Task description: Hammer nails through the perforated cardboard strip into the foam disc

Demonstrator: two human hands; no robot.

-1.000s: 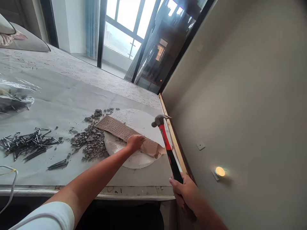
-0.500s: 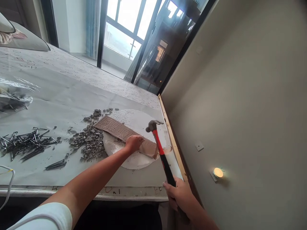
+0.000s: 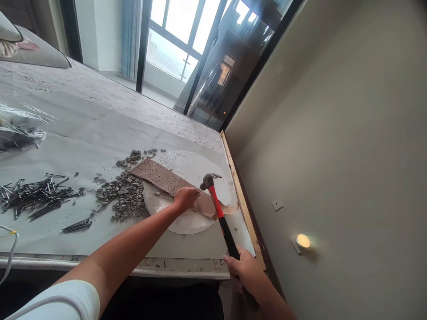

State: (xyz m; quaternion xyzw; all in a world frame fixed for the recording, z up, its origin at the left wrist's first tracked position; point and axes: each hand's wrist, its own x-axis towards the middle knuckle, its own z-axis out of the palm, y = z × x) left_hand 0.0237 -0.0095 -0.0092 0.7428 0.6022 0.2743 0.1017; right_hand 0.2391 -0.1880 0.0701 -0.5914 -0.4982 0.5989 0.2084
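A long brown board point(image 3: 163, 175) dotted with small holes lies slantwise over a white round slab point(image 3: 200, 164). My left hand point(image 3: 185, 198) rests on this board, its fingers pinched on what looks like a nail, mostly hidden, with a small dark tip showing. Wrapped round the black handle of a claw hammer point(image 3: 218, 206) is my right hand point(image 3: 245, 269). The hammer's grey head hangs just right of my left fingers, above the board. Grey stone chips point(image 3: 125, 193) are heaped beside the slab's left edge.
Loose nails point(image 3: 36, 195) lie in a pile at left, with a small bundle of nails point(image 3: 77, 226) nearer me. A clear plastic bag point(image 3: 22, 131) sits behind them. A wooden strip point(image 3: 242, 195) runs along the wall point(image 3: 333, 133) at right. A white cable point(image 3: 11, 255) hangs at the left edge.
The hammer and my right hand have shifted a little left, bringing the hammer head closer to my left fingers. My left hand and the board hold their place.
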